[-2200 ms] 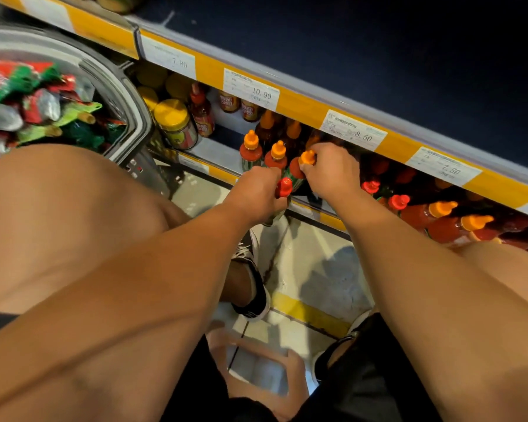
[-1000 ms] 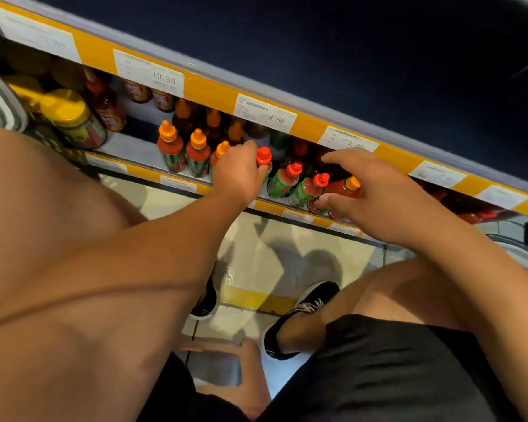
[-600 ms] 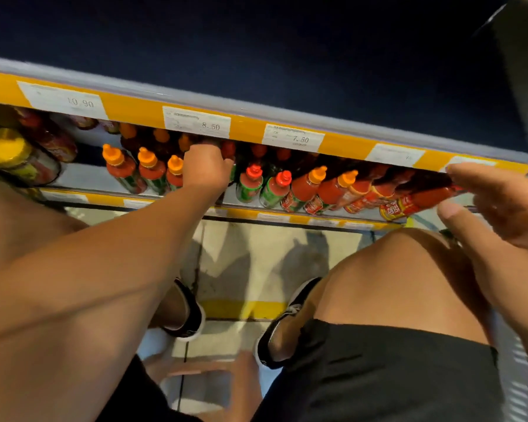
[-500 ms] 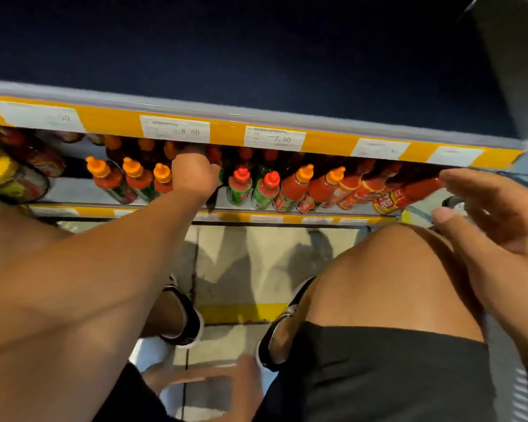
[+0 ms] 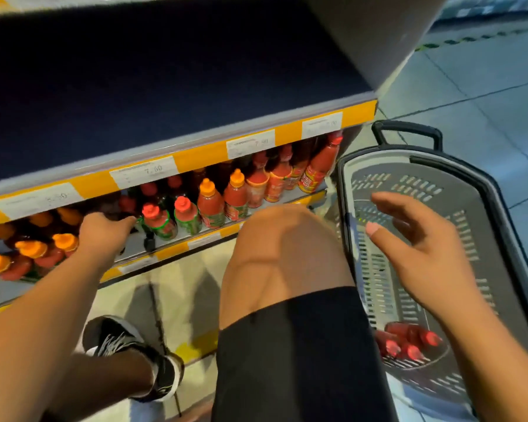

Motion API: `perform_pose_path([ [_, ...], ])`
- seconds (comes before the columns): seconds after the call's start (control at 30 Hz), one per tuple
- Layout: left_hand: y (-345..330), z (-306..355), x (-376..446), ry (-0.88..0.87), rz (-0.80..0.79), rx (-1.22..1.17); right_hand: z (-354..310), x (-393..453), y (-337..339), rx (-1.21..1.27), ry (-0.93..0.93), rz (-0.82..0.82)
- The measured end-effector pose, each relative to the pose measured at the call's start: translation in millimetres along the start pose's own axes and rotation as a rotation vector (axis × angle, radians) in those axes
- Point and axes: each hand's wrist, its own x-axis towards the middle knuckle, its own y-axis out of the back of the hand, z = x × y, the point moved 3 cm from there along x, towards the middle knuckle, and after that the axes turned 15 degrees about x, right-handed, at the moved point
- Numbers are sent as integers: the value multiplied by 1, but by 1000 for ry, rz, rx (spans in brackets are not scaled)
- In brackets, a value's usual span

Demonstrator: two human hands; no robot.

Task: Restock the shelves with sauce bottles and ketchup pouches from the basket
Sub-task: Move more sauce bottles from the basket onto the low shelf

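The person crouches at the low shelf (image 5: pixel 177 249). The left hand (image 5: pixel 104 236) reaches in among the sauce bottles (image 5: pixel 209 205), fingers curled toward a dark bottle beside the red-capped ones; whether it truly grips that bottle I cannot tell, since the fingertips are hidden among the bottles. Orange-capped bottles (image 5: pixel 31 249) stand just left of that wrist, and red-capped bottles with green labels (image 5: pixel 159 220) stand just to its right.

The right hand (image 5: pixel 421 251) hangs over the grey basket (image 5: pixel 500 239), fingers spread wide and relaxed, holding nothing. Below it, near the closer end of the basket floor, lie a few red bottles (image 5: pixel 409 342) on their sides. The basket sits on the tiled floor (image 5: pixel 485 86) just beside the shelf's end, its black handle (image 5: pixel 407 129) at the far rim.

A bare knee (image 5: pixel 287 248) rises between the two arms, black shorts (image 5: pixel 293 360) below it. A black shoe (image 5: pixel 128 348) rests on the floor under the left forearm. Yellow price strips with white tags (image 5: pixel 147 173) run along the shelf edge above the bottles.
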Motion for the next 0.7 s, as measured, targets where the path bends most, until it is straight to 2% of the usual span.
perform_pose_path([
  [0.13, 13, 14, -24, -42, 8, 44, 23, -15, 17, 0, -48, 33],
  [0.23, 31, 42, -61, -157, -7, 111, 41, -26, 31, -14, -87, 57],
  [0.4, 62, 106, -158, -589, -24, 66, 66, -49, 54, -27, -234, 102],
  [0.57, 82, 197, -260, -988, -148, -65, 76, -70, 74, 12, -300, 151],
  [0.7, 62, 263, -319, -1256, -245, 38, 79, -87, 95, 11, -339, 208],
])
